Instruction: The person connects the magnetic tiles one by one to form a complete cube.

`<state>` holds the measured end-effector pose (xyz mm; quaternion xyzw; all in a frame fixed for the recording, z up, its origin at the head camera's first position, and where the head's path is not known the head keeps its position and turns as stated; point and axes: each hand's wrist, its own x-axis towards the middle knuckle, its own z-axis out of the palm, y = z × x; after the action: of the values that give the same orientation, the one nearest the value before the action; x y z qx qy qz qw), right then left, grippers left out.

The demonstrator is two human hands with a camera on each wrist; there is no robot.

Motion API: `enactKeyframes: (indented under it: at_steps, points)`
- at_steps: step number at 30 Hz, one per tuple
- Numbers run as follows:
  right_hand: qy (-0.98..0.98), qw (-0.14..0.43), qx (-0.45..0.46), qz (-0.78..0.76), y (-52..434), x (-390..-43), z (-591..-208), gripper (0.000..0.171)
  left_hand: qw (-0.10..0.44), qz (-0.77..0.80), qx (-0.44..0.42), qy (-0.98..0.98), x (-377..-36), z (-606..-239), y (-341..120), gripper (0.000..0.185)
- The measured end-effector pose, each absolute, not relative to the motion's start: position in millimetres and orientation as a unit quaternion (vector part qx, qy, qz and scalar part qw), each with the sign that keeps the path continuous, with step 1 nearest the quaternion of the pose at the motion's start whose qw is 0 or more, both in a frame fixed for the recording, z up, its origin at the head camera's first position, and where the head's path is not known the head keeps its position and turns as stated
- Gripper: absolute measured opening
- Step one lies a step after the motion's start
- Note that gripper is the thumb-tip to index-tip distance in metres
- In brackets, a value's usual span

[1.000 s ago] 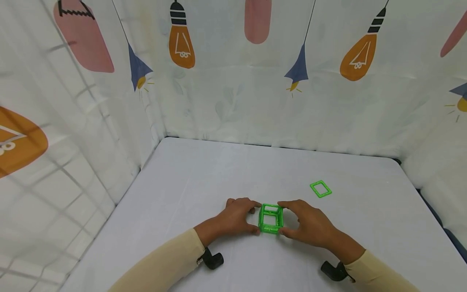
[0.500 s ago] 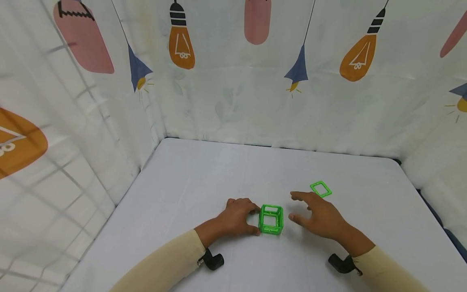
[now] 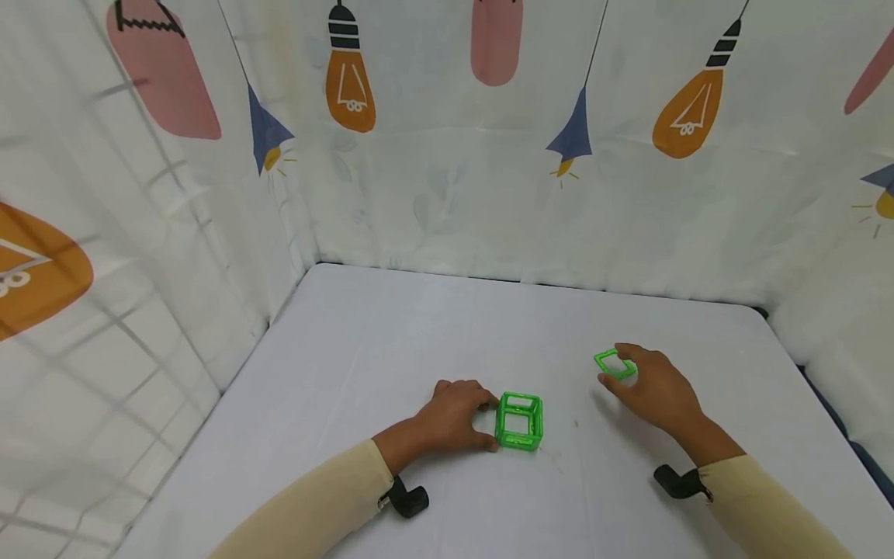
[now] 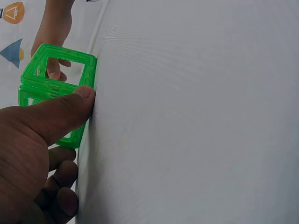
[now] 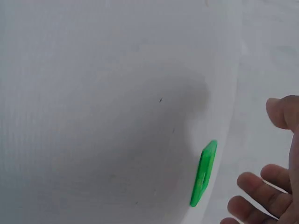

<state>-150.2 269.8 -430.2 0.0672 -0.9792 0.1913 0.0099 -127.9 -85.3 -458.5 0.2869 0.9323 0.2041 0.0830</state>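
The cube frame (image 3: 519,421) sits on the table (image 3: 391,341), left hand (image 3: 454,415) right against its left side. The loose square tile (image 3: 613,363) lies farther back to the right, at the right hand (image 3: 653,388) fingertips.

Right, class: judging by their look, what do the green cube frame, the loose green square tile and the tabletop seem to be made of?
Green cube frame: probably translucent glossy plastic; light shows through its open-centred panels.
Loose green square tile: apparently the same plastic, thin and flat.
Tabletop: matte pale surface with a fine weave-like texture, possibly cloth or a textured sheet.

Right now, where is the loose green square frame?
In the head view the loose green square frame lies flat on the white table, to the right of and behind the green cube, at the right hand fingertips.
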Motion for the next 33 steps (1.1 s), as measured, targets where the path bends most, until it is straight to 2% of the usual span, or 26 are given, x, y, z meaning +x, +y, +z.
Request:
enactKeyframes:
  at_steps: [10,33]
  points:
    - [-0.986,-0.015,0.027,0.167,281.5,-160.0,-438.6,0.088,0.081,0.2,0.287,0.934,-127.3,-457.1,-84.9,0.061]
    - [-0.984,-0.035,-0.012,0.175,283.2,-169.7,-447.3,0.085,0.076,0.194,0.287,0.935,-126.6,-458.4,-84.4,0.06]
